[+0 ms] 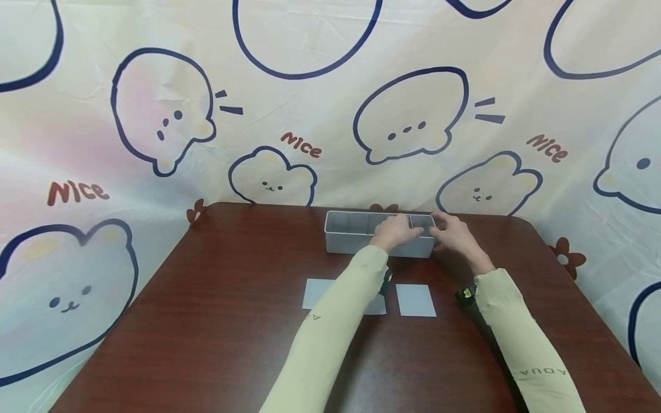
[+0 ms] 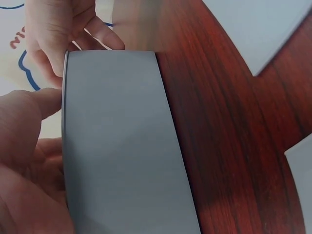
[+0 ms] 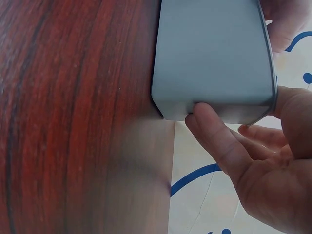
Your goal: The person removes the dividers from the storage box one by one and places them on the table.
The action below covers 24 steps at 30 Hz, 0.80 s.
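A long grey box with an open top and dividers across its inside stands towards the table's back. My left hand reaches over its front rim into the right half, beside a thin divider. In the left wrist view, the left thumb lies at the rim and the other fingers are partly hidden behind the wall; I cannot tell what they hold. My right hand grips the box's right end. In the right wrist view, a fingertip presses the outer end wall while the thumb sits at the rim corner.
Flat grey rectangular panels lie on the brown table in front of the box: one panel to the right, and another panel partly covered by the left sleeve. A cartoon-printed cloth hangs behind and at both sides.
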Each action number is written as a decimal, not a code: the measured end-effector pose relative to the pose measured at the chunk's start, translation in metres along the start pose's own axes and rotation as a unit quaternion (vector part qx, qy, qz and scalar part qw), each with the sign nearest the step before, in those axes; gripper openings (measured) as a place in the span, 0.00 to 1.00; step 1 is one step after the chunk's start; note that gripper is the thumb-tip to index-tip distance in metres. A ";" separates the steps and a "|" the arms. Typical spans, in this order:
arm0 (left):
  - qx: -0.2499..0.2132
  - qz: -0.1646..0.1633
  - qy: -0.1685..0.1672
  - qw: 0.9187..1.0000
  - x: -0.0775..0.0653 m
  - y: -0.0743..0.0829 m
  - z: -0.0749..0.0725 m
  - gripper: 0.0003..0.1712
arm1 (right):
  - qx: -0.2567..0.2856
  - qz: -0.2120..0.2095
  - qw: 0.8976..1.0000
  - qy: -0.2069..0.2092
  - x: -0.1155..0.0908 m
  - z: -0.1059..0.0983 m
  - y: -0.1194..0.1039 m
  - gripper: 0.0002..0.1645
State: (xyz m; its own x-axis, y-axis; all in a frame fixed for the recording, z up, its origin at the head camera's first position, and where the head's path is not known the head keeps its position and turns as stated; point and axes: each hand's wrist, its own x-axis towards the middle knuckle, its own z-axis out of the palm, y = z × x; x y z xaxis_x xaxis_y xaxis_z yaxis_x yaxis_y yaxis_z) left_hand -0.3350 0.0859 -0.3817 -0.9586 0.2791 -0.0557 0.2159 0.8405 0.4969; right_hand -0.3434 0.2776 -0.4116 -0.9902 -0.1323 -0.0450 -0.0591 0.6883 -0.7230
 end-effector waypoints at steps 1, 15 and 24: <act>0.002 -0.001 0.000 1.000 0.000 0.000 0.000 0.22 | 0.000 -0.001 1.000 -0.001 0.000 0.000 0.000 0.36; 0.013 -0.026 0.010 1.000 0.003 0.006 0.003 0.23 | -0.001 -0.002 1.000 -0.005 -0.002 -0.002 -0.001 0.36; 0.019 -0.030 0.014 0.999 0.001 0.006 0.005 0.25 | 0.001 0.000 1.000 -0.006 -0.002 -0.001 -0.002 0.37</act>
State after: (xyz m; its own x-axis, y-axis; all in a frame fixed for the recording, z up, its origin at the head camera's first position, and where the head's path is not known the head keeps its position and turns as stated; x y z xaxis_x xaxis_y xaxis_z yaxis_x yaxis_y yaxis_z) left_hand -0.3339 0.0937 -0.3831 -0.9749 0.2146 -0.0593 0.1641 0.8728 0.4597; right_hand -0.3415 0.2770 -0.4088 -0.9885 -0.1413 -0.0536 -0.0588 0.6867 -0.7245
